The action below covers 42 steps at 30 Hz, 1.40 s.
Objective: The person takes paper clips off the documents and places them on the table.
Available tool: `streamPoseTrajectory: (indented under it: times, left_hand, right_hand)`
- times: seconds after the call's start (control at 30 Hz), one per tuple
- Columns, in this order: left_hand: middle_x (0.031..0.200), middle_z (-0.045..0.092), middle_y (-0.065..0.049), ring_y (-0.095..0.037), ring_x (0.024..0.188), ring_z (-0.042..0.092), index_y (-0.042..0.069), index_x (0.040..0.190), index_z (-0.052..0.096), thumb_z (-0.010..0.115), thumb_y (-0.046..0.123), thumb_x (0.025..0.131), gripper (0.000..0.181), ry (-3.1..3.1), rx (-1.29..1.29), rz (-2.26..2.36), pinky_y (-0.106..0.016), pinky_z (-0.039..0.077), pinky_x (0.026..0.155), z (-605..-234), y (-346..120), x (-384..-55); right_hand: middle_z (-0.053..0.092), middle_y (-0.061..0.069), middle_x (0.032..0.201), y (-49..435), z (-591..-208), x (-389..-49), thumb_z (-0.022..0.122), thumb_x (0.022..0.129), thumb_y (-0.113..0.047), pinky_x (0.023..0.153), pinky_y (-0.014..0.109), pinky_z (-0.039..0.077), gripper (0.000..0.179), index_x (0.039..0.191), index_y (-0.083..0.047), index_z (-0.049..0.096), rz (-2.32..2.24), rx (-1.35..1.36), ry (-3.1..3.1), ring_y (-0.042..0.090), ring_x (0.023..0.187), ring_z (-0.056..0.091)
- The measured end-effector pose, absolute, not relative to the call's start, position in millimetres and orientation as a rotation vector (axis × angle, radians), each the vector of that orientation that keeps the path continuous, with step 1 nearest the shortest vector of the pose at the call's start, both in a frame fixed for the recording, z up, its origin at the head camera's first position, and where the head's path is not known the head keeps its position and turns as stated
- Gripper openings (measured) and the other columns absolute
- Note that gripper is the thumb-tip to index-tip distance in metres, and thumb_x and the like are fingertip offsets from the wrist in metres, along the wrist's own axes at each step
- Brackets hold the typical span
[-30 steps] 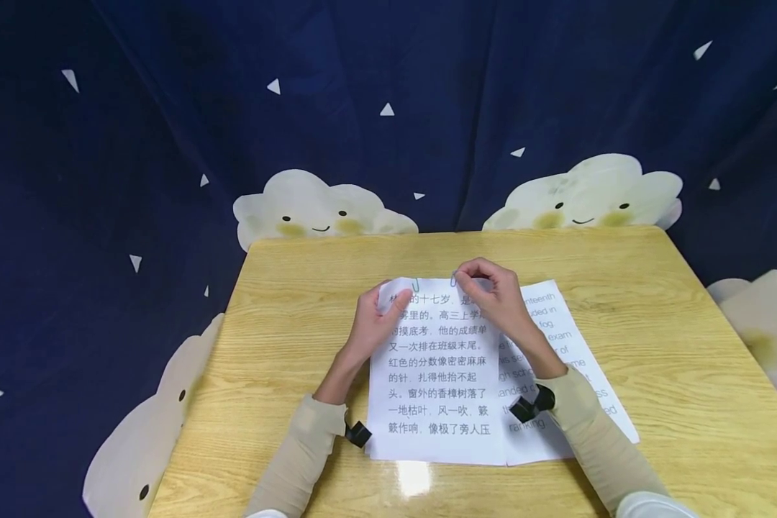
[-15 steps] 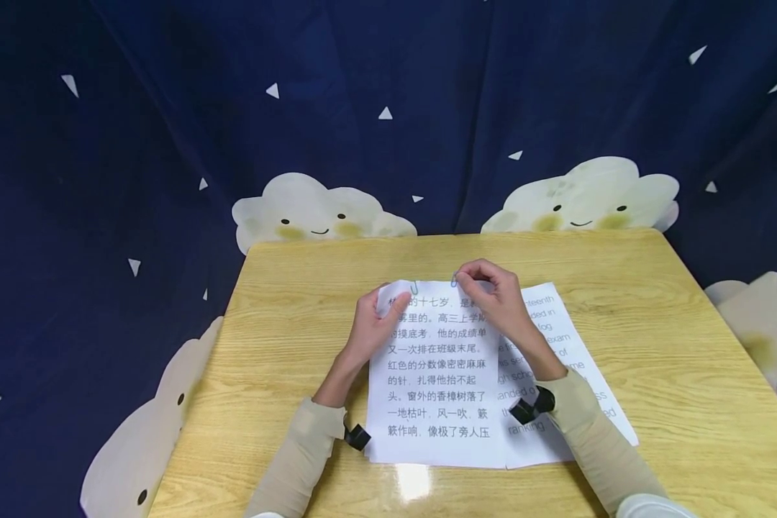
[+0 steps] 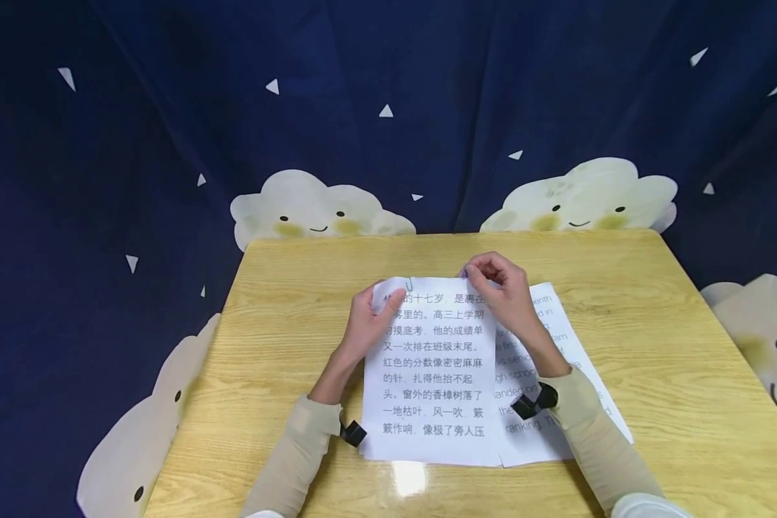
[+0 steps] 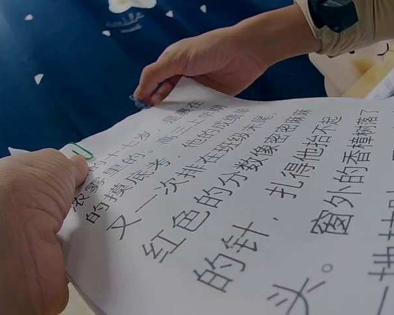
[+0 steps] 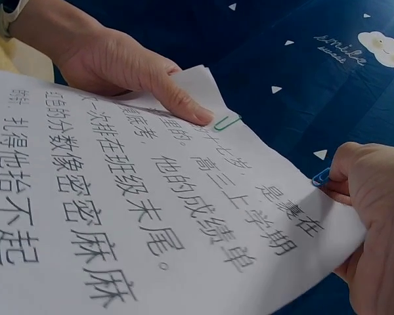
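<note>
Blue paperclip (image 5: 321,177), partly hidden, pinched by the right hand (image 3: 503,289), has shifted right; the left hand (image 3: 370,316) pinches the paper (image 3: 430,378), fingers hidden behind.

I'm facing a wood-grain table (image 3: 285,309), light glare (image 3: 410,478) at its 6 o'clock edge. Dark blue cloth (image 3: 350,43) fills my 12, wrapping toward 9 and 3, dotted with white triangles (image 3: 386,111); white cloud prints (image 3: 317,201) at 11, 1, 3, 8.
</note>
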<state>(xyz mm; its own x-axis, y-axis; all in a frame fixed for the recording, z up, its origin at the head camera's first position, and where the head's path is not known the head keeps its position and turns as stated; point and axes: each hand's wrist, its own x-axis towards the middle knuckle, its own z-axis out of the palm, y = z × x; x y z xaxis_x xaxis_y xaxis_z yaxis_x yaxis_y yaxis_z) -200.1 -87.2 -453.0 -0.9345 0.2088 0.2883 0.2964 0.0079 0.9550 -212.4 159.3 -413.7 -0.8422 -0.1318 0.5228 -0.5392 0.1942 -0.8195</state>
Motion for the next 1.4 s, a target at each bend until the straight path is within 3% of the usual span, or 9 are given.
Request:
streamPoseTrajectory:
  times: [0.13,0.37,0.8,1.03,1.4]
  left_hand:
    - [0.074,0.063,-0.023,-0.036,0.056,0.061,-0.003,0.101,0.066,0.062,0.012,0.097,0.015,-2.172,-0.543,-2.117,-0.036,0.054,0.046,-452.4,-87.7,-201.9]
    - [0.077,0.064,-0.022,-0.034,0.058,0.062,-0.002,0.103,0.066,0.061,0.013,0.097,0.017,-2.185,-0.561,-2.128,-0.035,0.055,0.048,-451.9,-85.4,-204.0]
    - [0.078,0.065,-0.022,-0.033,0.059,0.064,-0.001,0.105,0.066,0.061,0.015,0.097,0.018,-2.19,-0.51,-2.157,-0.035,0.055,0.049,-455.1,-89.5,-204.8]
    - [0.077,0.064,-0.024,-0.039,0.059,0.062,-0.004,0.104,0.065,0.061,0.012,0.097,0.017,-2.168,-0.53,-2.149,-0.037,0.054,0.048,-456.4,-90.7,-202.9]
    - [0.077,0.064,-0.024,-0.039,0.059,0.062,-0.003,0.104,0.065,0.06,0.012,0.098,0.017,-2.163,-0.535,-2.14,-0.037,0.055,0.048,-459.1,-90.3,-203.0]
  right_hand:
    - [0.066,0.029,0.081,164.3,-413.4,-214.6,0.06,0.091,0.009,0.057,0.014,0.046,0.005,0.092,0.014,0.061,1.702,0.624,-2.108,0.033,0.067,0.061]
    - [0.065,0.029,0.082,180.9,-413.9,-217.6,0.06,0.092,0.006,0.058,0.013,0.046,0.008,0.093,0.013,0.061,1.668,0.513,-2.145,0.025,0.07,0.062]
    - [0.06,0.034,0.083,199.0,-416.1,-228.8,0.057,0.094,0.007,0.06,0.021,0.054,0.016,0.106,0.017,0.061,1.742,0.487,-2.093,0.037,0.066,0.055]
    - [0.063,0.034,0.088,206.1,-415.4,-231.8,0.059,0.093,0.005,0.064,0.019,0.056,0.018,0.109,0.014,0.063,1.695,0.422,-2.173,0.028,0.068,0.062]
    - [0.061,0.033,0.093,226.5,-413.1,-235.7,0.062,0.092,0.003,0.067,0.017,0.056,0.021,0.11,0.013,0.063,1.671,0.326,-2.201,0.025,0.073,0.064]
